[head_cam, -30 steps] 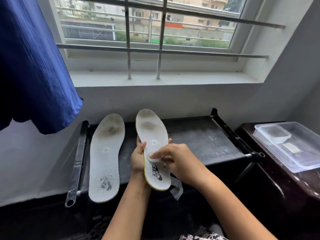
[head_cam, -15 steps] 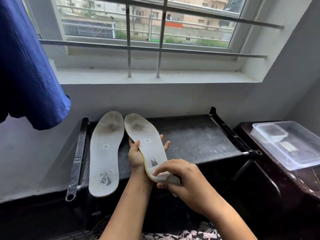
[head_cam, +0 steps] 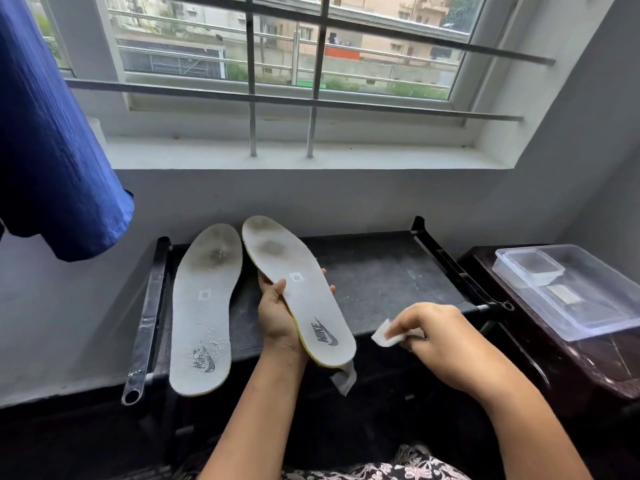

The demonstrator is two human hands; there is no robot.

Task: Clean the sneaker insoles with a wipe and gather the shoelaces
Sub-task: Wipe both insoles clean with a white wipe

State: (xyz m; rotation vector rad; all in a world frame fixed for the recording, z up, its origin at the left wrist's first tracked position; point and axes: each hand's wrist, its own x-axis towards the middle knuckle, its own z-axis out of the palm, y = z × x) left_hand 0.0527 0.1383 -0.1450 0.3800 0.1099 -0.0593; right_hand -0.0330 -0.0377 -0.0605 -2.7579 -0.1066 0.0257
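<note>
1. Head view: the left hand (head_cam: 277, 317) grips the raised insole (head_cam: 301, 292) from beneath, its fingers curled round both edges and its palm hidden.
2. The right hand (head_cam: 440, 337) pinches a white wipe (head_cam: 384, 337) just beside the insole's heel, and its fingers partly cover the wipe.
3. The second insole (head_cam: 204, 306) lies on the black rack (head_cam: 374, 271). A grey scrap (head_cam: 344, 377) below the held heel is hard to identify.
</note>
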